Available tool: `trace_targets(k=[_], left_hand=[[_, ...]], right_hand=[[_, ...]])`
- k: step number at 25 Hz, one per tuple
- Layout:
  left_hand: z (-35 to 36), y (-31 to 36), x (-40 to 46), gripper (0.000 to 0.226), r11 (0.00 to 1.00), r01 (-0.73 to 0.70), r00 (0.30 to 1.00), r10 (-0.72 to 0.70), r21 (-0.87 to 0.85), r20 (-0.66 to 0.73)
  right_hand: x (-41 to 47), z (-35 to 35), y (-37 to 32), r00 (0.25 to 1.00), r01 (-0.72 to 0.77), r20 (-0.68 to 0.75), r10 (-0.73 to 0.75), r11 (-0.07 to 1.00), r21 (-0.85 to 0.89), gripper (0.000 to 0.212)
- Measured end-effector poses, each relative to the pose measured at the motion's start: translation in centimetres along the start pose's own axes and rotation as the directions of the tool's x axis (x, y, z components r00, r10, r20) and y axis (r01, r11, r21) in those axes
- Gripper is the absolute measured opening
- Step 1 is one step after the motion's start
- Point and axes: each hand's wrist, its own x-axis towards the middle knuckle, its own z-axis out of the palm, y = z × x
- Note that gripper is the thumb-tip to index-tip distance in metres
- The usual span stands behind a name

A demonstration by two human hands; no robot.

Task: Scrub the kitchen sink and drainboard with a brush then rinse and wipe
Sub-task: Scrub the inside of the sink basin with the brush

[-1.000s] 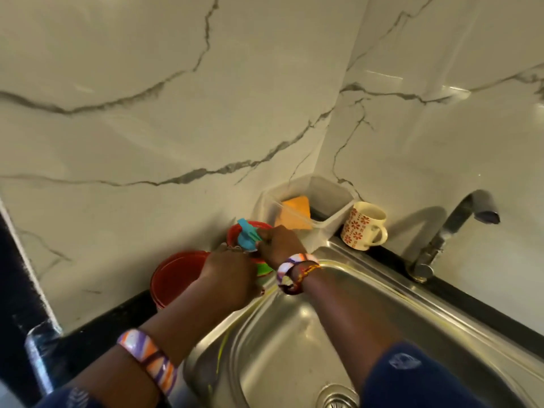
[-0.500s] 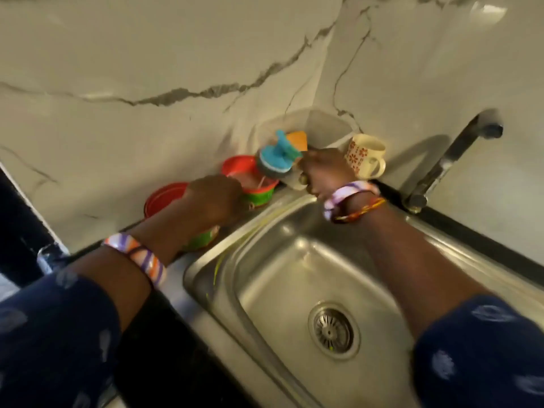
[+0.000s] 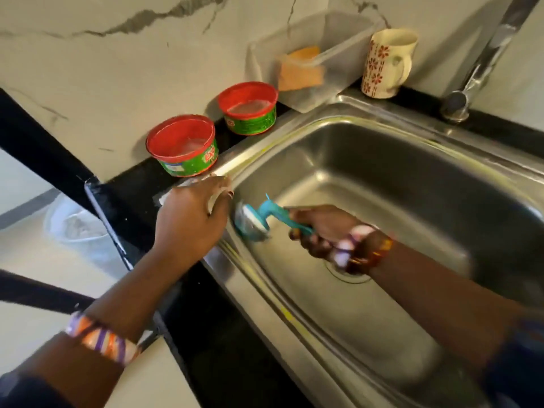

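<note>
The stainless steel sink (image 3: 368, 184) fills the right half of the head view. My right hand (image 3: 321, 231) grips the handle of a teal scrubbing brush (image 3: 259, 216) inside the basin. The brush's round head presses against the basin's left wall, just below the rim. My left hand (image 3: 191, 219) rests on the sink's left rim with fingers laid over the edge, holding nothing. The drain (image 3: 350, 275) is partly hidden behind my right wrist.
Two open red-and-green soap tubs (image 3: 185, 148) (image 3: 250, 110) stand on the black counter (image 3: 141, 187) left of the sink. Behind them sit a clear container (image 3: 332, 54) with an orange sponge, a floral mug (image 3: 385, 63) and the tap (image 3: 459, 101).
My right hand carried the brush from the far soap tub down into the basin, against its left wall. My left hand left the tub and came to the sink's rim. The view tilted downward.
</note>
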Motion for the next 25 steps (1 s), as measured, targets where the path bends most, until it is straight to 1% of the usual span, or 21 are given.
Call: trace_targets(k=[2, 3, 4, 5, 6, 7, 8, 9, 11, 13, 14, 15, 16, 17, 18, 19, 20, 22, 23, 24, 25], left_hand=[[0.6, 0.8, -1.6, 0.037, 0.995, 0.044, 0.998, -0.047, -0.086, -0.03], [1.0, 1.1, -2.3, 0.035, 0.993, 0.041, 0.998, -0.045, -0.112, -0.035], [1.2, 1.2, -2.8, 0.033, 0.991, 0.025, 0.999, -0.03, -0.132, -0.036], [1.3, 1.1, -3.1, 0.032, 0.989, 0.011, 0.999, -0.016, -0.146, -0.034], [1.4, 1.0, -3.3, 0.031, 0.988, -0.002, 1.0, -0.002, -0.152, -0.03], [1.6, 0.9, -3.4, 0.03, 0.988, -0.019, 1.0, 0.015, -0.156, -0.024], [1.7, 0.8, -3.3, 0.029, 0.986, -0.028, 1.0, 0.025, -0.163, -0.017], [1.6, 0.9, -3.2, 0.029, 0.985, -0.024, 1.0, 0.022, -0.17, -0.016], [1.6, 0.9, -3.0, 0.029, 0.986, -0.028, 1.0, 0.027, -0.167, -0.009], [1.6, 1.0, -3.1, 0.029, 0.989, -0.046, 0.999, 0.049, -0.142, 0.021], [1.6, 1.2, -3.2, 0.028, 0.991, -0.058, 0.997, 0.062, -0.121, 0.034], [1.5, 1.3, -3.3, 0.027, 0.992, -0.068, 0.996, 0.073, -0.103, 0.042], [1.6, 1.4, -3.3, 0.027, 0.993, -0.071, 0.996, 0.076, -0.091, 0.051], [1.5, 1.6, -3.3, 0.026, 0.994, -0.066, 0.996, 0.072, -0.085, 0.062], [1.5, 1.7, -3.2, 0.026, 0.995, -0.061, 0.995, 0.067, -0.082, 0.074], [1.5, 1.7, -3.2, 0.027, 0.995, -0.058, 0.995, 0.065, -0.08, 0.08], [1.5, 1.7, -3.1, 0.028, 0.996, -0.054, 0.995, 0.061, -0.077, 0.083], [1.5, 1.6, -3.0, 0.032, 0.997, -0.022, 0.995, 0.029, -0.079, 0.097], [1.4, 1.6, -2.9, 0.034, 0.996, 0.006, 0.994, 0.003, -0.084, 0.106], [1.4, 1.7, -2.9, 0.034, 0.996, 0.024, 0.994, -0.015, -0.086, 0.111], [1.4, 1.7, -2.9, 0.032, 0.996, 0.032, 0.993, -0.022, -0.082, 0.113]], right_hand=[[2.5, 1.1, 1.2, 0.999, 0.024, -0.039, -0.033, 0.977, -0.211, 0.025], [2.7, 0.6, 2.2, 1.0, -0.003, -0.027, -0.007, 0.946, -0.323, 0.019], [2.0, -0.6, 2.9, 0.997, -0.071, -0.007, 0.075, 0.903, -0.424, 0.018], [0.7, -2.4, 3.2, 0.979, -0.17, 0.01, 0.201, 0.85, -0.498, 0.02], [-0.7, -4.4, 3.2, 0.94, -0.278, 0.03, 0.34, 0.812, -0.514, 0.017], [-2.0, -6.4, 3.2, 0.884, -0.372, 0.079, 0.46, 0.797, -0.477, 0.017], [-2.8, -8.0, 3.0, 0.848, -0.422, 0.143, 0.511, 0.812, -0.402, 0.021], [-3.1, -8.8, 2.7, 0.842, -0.433, 0.198, 0.502, 0.848, -0.305, 0.022], [-1.4, -7.4, 2.7, 0.899, -0.343, 0.24, 0.368, 0.929, -0.138, 0.02], [1.7, -4.1, 3.4, 0.952, -0.226, 0.212, 0.222, 0.974, -0.004, 0.027], [3.8, -2.7, 3.9, 0.972, -0.181, 0.159, 0.175, 0.983, 0.021, 0.034], [5.5, -1.7, 4.2, 0.986, -0.147, 0.071, 0.151, 0.987, -0.056, 0.036], [6.8, -1.5, 4.3, 0.994, -0.108, -0.01, 0.108, 0.965, -0.237, 0.037], [6.9, -1.8, 4.4, 0.996, -0.094, -0.047, 0.081, 0.888, -0.451, 0.036], [6.7, -2.5, 4.4, 0.995, -0.097, -0.043, 0.089, 0.802, -0.59, 0.036], [6.1, -3.7, 4.3, 0.989, -0.122, -0.014, 0.149, 0.745, -0.656, 0.035], [5.1, -5.0, 4.2, 0.971, -0.18, -0.008, 0.238, 0.711, -0.68, 0.033], [3.3, -6.2, 4.7, 0.914, -0.322, -0.013, 0.405, 0.708, -0.628, 0.025], [3.1, -6.1, 5.1, 0.905, -0.344, -0.001, 0.425, 0.731, -0.589, 0.021], [3.5, -5.8, 5.6, 0.925, -0.314, 0.0, 0.379, 0.766, -0.561, 0.019], [4.3, -5.0, 5.9, 0.958, -0.236, 0.003, 0.286, 0.798, -0.554, 0.018]])
